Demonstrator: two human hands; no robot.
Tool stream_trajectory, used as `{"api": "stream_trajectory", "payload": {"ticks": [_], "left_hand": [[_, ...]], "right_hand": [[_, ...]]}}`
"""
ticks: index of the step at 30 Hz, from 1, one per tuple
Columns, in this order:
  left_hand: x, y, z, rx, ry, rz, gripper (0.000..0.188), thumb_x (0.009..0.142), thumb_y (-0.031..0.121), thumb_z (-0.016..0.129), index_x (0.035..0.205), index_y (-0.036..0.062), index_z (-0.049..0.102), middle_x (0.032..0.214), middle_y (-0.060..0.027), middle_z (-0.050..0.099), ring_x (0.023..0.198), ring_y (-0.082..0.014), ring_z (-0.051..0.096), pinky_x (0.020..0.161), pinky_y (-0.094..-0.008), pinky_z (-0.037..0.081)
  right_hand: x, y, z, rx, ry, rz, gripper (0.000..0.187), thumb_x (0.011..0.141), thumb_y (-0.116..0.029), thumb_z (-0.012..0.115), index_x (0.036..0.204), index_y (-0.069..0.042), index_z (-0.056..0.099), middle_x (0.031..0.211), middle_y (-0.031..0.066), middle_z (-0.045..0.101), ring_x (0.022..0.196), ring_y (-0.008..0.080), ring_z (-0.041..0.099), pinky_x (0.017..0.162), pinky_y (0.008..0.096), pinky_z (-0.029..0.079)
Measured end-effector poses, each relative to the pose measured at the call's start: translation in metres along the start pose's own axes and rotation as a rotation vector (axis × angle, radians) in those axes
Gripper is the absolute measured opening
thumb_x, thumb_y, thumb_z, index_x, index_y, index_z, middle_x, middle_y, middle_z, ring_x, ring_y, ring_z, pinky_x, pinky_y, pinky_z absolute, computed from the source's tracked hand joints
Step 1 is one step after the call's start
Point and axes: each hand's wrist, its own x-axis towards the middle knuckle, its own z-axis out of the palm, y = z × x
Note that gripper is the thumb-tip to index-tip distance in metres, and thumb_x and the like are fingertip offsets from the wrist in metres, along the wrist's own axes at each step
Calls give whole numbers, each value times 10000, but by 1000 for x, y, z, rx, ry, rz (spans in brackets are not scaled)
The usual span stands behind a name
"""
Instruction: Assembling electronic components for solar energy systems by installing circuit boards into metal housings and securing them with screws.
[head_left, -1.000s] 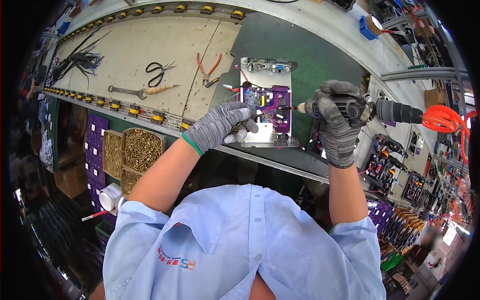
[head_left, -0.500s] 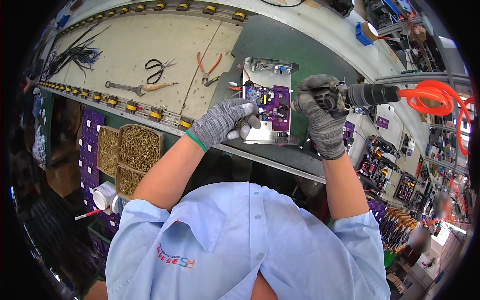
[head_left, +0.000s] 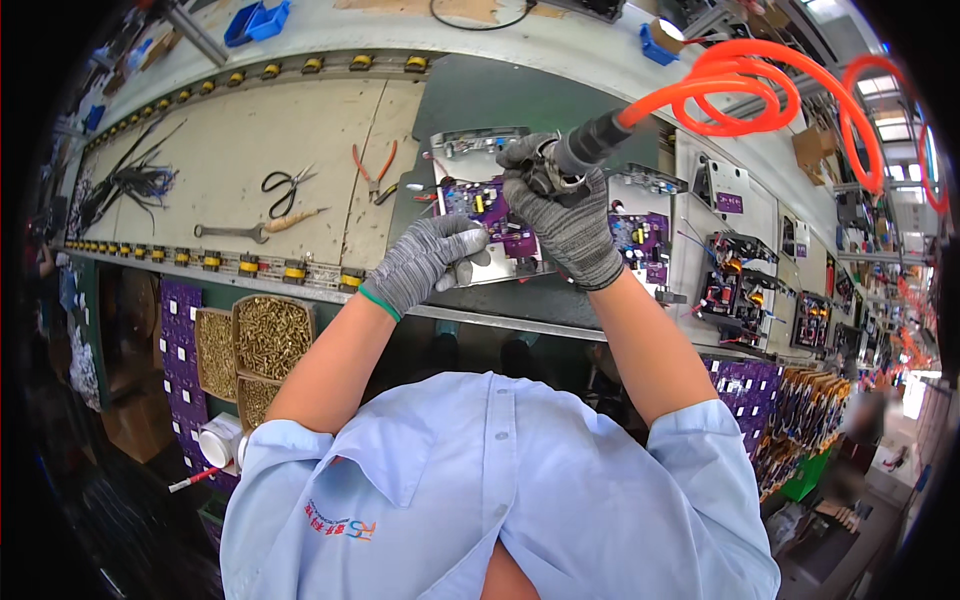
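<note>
My right hand (head_left: pixel 568 222), in a grey knit glove, grips an air screwdriver (head_left: pixel 592 143) over the right part of a purple circuit board (head_left: pixel 487 207). The tool's body slants up and right; its tip is hidden by the hand. Under the board lies a silvery metal chassis (head_left: pixel 492 266), slightly tilted on the green mat. At its lower left my left hand (head_left: pixel 420 262), gloved alike, has thumb and fingers curled together by the board's edge. Whatever those fingers hold is hidden.
An orange coiled hose (head_left: pixel 735 95) rises from the tool. A second board assembly (head_left: pixel 640 235) stands just right. Scissors (head_left: pixel 287 190), orange-handled pliers (head_left: pixel 374 172) and a wrench (head_left: pixel 232 232) lie left. Boxes of brass-coloured screws (head_left: pixel 272 335) sit below the bench edge.
My right hand has brought the screwdriver leftward from beside the chassis to over the board, and its body now slants upward. The chassis looks more tilted. My left hand stays by its edge.
</note>
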Motion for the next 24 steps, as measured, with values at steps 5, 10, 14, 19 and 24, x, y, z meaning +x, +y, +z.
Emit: {"api": "stream_trajectory", "payload": {"ticks": [5,10,14,19,24], "left_hand": [[5,-2,29,-214,12,57,273,982,268,636,1040,2,655,829,-57,672,592,-60,579,457,-183,426],[25,0,82,-395,19,16,331,1015,343,575,982,23,648,689,-25,602,499,-65,503,408,-196,358],[40,10,130,-340,-61,65,379,1029,388,537,930,32,620,647,-20,579,452,-66,458,399,-195,329],[58,11,195,-282,73,-1,290,1012,364,577,966,79,596,672,12,570,460,-76,484,357,-197,338],[73,5,249,-455,73,-160,406,996,444,582,857,62,579,602,15,509,414,-81,444,323,-223,325]], "right_hand": [[-32,-75,-44,251,117,-111,270,866,-25,709,1117,-55,617,1056,59,657,892,157,650,786,339,583],[-74,-109,-92,484,256,-297,367,798,-42,740,1138,-66,603,1071,94,647,958,233,650,883,428,563],[-100,-114,-136,497,342,-319,414,766,-19,760,1141,-77,592,1063,83,643,974,233,644,938,449,534],[-126,-111,-190,552,337,-349,417,766,-9,762,1141,-75,591,1071,86,641,964,222,644,925,440,537],[-156,-110,-239,756,313,-125,449,788,-53,751,1181,-151,556,1101,32,603,1008,192,624,990,428,501]]}}
